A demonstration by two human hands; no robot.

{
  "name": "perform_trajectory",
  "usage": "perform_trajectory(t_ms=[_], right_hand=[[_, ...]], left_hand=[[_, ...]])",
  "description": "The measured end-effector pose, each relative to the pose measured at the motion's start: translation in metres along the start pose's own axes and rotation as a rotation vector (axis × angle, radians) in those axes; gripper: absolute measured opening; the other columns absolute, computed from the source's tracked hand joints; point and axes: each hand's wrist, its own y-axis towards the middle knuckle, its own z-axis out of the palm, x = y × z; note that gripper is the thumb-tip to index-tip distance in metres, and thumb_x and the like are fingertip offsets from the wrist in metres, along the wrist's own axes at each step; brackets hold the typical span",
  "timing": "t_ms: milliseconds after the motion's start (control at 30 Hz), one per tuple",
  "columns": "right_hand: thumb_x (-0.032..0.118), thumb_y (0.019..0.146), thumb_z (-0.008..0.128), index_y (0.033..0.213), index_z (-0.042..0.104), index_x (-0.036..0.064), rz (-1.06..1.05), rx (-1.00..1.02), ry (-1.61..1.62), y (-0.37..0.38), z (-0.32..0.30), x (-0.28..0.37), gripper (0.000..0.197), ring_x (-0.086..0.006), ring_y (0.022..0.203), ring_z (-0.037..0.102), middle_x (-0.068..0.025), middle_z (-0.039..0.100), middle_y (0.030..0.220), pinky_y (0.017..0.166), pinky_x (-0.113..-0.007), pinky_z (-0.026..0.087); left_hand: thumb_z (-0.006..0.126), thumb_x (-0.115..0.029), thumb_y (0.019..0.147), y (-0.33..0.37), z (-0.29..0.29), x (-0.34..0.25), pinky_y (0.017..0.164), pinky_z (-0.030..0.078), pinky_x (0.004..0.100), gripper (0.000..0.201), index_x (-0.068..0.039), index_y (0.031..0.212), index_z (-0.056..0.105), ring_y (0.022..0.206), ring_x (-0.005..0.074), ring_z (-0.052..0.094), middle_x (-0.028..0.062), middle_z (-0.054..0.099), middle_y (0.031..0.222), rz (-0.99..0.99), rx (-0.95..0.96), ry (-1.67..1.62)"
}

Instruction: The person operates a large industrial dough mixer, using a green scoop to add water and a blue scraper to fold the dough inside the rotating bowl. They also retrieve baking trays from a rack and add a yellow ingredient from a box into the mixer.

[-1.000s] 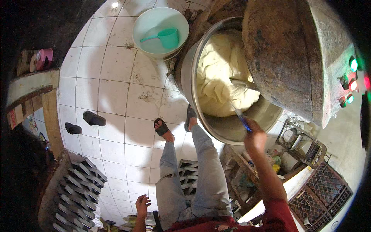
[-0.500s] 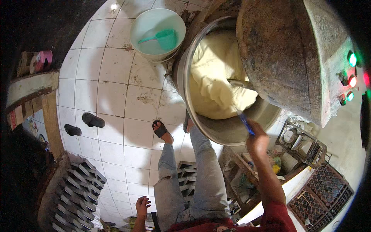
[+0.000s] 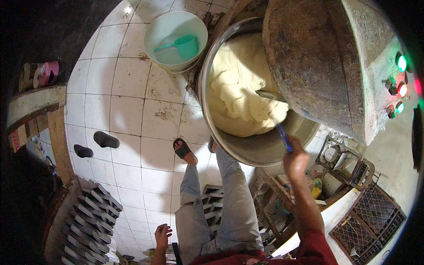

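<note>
My right hand (image 3: 296, 161) is closed around the handle of a slim blue-handled tool (image 3: 284, 138) above the near right rim of a big metal mixing bowl (image 3: 238, 152). The tool's far end reaches toward the dough; its shape is blurred. Pale, lumpy dough (image 3: 238, 97) fills much of the bowl, and a curved metal mixer hook (image 3: 268, 94) shows partly in it. Low at my left side, my left hand (image 3: 163, 233) hangs with loosely bent fingers apart and nothing in it.
The worn mixer head (image 3: 313, 66) overhangs the bowl, with lit green and red buttons (image 3: 402, 90) on its side. A white bucket (image 3: 152, 31) holds a green dipper (image 3: 186, 46). Black slippers (image 3: 106, 139) lie on the tiles. Stacked metal pans (image 3: 90, 225) and a crate (image 3: 369, 221) stand nearby.
The dough's folds have shifted and bunched differently around the hook. My right hand and the blue-handled tool have moved only slightly. My left hand stays low. The view has shifted a little.
</note>
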Motion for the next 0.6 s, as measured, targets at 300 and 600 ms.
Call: perform_trajectory(t_ms=[300,600], right_hand=[[-0.002,0.071,0.064,0.12,0.064,0.0089,-0.037,0.25,-0.109,0.032,0.099,0.025,0.05,-0.0378,0.094,0.068,-0.0152,0.068,0.109,0.08,-0.049,0.055],[0.007,0.08,0.062,0.095,0.072,0.006,0.177,0.063,-0.317,0.064,0.055,-0.045,0.018,-0.037,0.08,0.071,-0.0198,0.071,0.092,0.071,-0.046,0.057]], left_hand=[[0.062,-0.022,0.098,0.0,0.006,-0.013,0.073,0.055,0.0356,0.027,-0.004,0.118,0.059,0.088,0.0224,0.068,0.0118,0.067,0.103,0.013,-0.042,-0.018],[0.065,-0.028,0.096,0.015,-0.009,0.019,0.074,0.057,0.0412,0.037,-0.001,0.121,0.056,0.089,0.0266,0.069,0.0157,0.067,0.106,-0.029,-0.006,-0.004]])
